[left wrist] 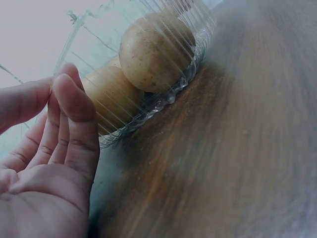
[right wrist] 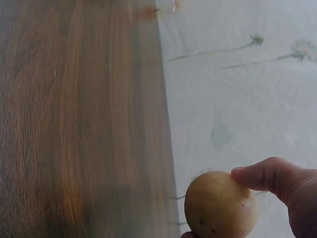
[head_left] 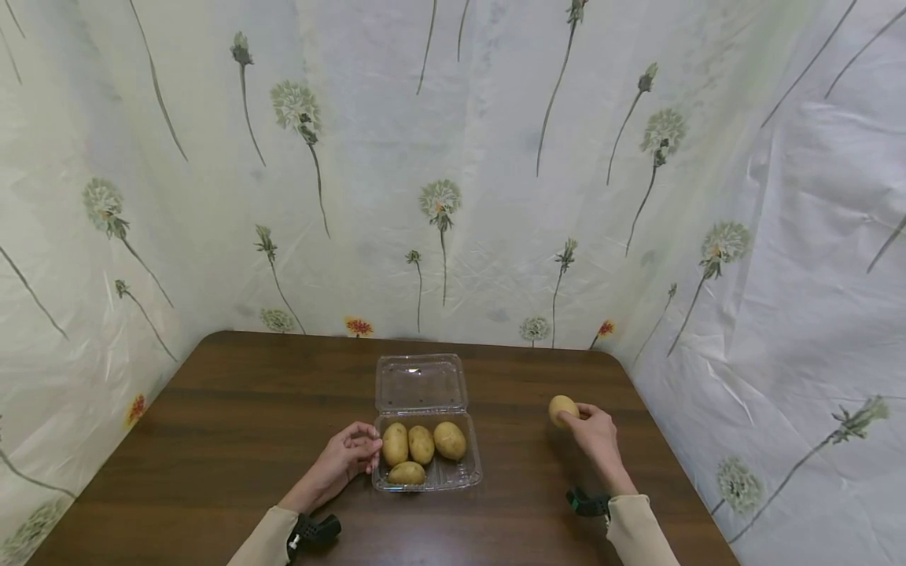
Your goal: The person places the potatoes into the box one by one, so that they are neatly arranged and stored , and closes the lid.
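A clear plastic clamshell container sits on the table with its lid folded back, away from me. Several potatoes lie inside, one of them at the near edge. My left hand pinches the container's left rim between thumb and fingers; in the left wrist view potatoes show through the ribbed side wall. Off to the right, my right hand grips a single potato by its sides, above the tabletop. The right wrist view shows the thumb pressed on that round potato.
The dark wooden table has rounded far corners. A pale curtain printed with dandelions hangs behind it and along both sides. A black wrist strap is on the left wrist, another strap on the right.
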Available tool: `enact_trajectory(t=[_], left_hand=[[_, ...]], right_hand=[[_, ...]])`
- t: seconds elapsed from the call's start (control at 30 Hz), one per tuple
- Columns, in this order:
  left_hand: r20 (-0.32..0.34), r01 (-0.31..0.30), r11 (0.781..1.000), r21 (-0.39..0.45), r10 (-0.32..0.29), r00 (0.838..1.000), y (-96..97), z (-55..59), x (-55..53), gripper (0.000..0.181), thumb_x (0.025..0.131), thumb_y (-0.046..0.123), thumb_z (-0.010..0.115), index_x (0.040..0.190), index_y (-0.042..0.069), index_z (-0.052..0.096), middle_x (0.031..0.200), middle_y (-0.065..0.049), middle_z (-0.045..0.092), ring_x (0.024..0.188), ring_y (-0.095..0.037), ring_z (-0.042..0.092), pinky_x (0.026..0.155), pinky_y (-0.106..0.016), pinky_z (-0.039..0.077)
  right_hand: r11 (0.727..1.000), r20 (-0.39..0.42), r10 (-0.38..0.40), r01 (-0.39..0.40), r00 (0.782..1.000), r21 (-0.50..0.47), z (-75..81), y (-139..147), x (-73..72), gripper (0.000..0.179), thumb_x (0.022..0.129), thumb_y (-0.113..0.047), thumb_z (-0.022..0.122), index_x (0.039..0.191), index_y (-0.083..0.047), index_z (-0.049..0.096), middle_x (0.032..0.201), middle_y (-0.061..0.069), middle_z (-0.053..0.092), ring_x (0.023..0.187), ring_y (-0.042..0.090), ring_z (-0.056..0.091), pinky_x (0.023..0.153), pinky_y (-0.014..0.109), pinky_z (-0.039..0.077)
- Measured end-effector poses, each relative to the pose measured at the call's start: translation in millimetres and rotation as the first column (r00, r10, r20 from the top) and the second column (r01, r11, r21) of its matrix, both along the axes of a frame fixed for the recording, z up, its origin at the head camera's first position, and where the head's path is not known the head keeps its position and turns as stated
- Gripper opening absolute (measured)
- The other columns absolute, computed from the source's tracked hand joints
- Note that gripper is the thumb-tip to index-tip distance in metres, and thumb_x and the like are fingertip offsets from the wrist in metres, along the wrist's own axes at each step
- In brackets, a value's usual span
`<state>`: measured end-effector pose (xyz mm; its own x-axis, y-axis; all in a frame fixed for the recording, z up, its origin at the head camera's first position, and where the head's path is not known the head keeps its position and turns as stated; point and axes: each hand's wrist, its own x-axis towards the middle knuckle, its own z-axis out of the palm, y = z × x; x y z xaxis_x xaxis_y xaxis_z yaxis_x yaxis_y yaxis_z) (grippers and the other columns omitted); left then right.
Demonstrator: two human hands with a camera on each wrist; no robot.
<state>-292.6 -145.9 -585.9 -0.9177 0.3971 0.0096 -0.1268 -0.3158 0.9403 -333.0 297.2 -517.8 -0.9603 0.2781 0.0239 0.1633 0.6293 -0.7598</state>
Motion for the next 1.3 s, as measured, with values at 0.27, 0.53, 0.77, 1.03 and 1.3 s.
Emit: enact_trajectory(t=[0.27, 0.53, 0.77, 1.03, 1.3], left_hand=[[0.000, 0.006, 1.000, 0.004, -0.006, 1.000, -0.2, 1.6, 0.3, 0.016, 0.098, 0.010, 0.055, 0.109, 0.005, 0.045, 0.079, 0.002, 0.062, 0.068, -0.010, 0.059, 0.061, -0.022, 0.048], [0.004, 0.011, 1.000, 0.003, -0.011, 1.000, 0.8, 1.1, 0.9, 0.015, 0.098, 0.009, 0.055, 0.109, 0.005, 0.046, 0.079, 0.002, 0.063, 0.068, -0.010, 0.060, 0.061, -0.022, 0.048], [-0.020, 0.019, 1.000, 0.005, -0.019, 1.000, -0.7, 0.6, 0.7, 0.016, 0.097, 0.009, 0.055, 0.109, 0.005, 0.046, 0.080, 0.002, 0.063, 0.069, -0.009, 0.060, 0.061, -0.022, 0.049], [-0.009, 0.008, 1.000, 0.003, -0.008, 1.000, -0.9, -0.1, -0.3, 0.016, 0.097, 0.009, 0.056, 0.109, 0.006, 0.046, 0.078, 0.002, 0.062, 0.068, -0.009, 0.060, 0.061, -0.022, 0.048], [0.004, -0.003, 1.000, -0.012, 0.003, 1.000, -0.3, 0.8, 0.4, 0.016, 0.097, 0.010, 0.056, 0.109, 0.006, 0.046, 0.078, 0.002, 0.062, 0.068, -0.010, 0.060, 0.061, -0.023, 0.048]], right_hand=[[0.999, 0.000, 0.047, -0.047, 0.999, 0.005, 4.5, -14, 2.7, 0.060, 0.085, -0.041, 0.069, 0.125, 0.001, 0.058, 0.116, 0.022, 0.066, 0.101, 0.031, 0.062, 0.079, 0.040, 0.050], [0.996, -0.013, 0.088, -0.088, 0.996, -0.006, 7.9, -28, 6.1, 0.058, 0.084, -0.040, 0.071, 0.124, 0.000, 0.060, 0.112, 0.019, 0.067, 0.096, 0.027, 0.064, 0.072, 0.033, 0.049], [0.993, -0.036, 0.114, -0.115, 0.993, -0.016, 8.6, -42, 5.8, 0.054, 0.083, -0.037, 0.073, 0.121, -0.001, 0.062, 0.110, 0.018, 0.069, 0.096, 0.026, 0.064, 0.071, 0.030, 0.050], [0.986, -0.057, 0.163, -0.164, 0.985, -0.021, 10.9, -60, 8.7, 0.050, 0.083, -0.032, 0.073, 0.120, -0.001, 0.062, 0.111, 0.018, 0.068, 0.101, 0.028, 0.065, 0.076, 0.035, 0.053], [0.975, -0.073, 0.217, -0.220, 0.973, -0.029, 15.8, -74, 14.8, 0.049, 0.082, -0.027, 0.074, 0.121, 0.001, 0.062, 0.112, 0.019, 0.068, 0.102, 0.030, 0.065, 0.081, 0.040, 0.054]])
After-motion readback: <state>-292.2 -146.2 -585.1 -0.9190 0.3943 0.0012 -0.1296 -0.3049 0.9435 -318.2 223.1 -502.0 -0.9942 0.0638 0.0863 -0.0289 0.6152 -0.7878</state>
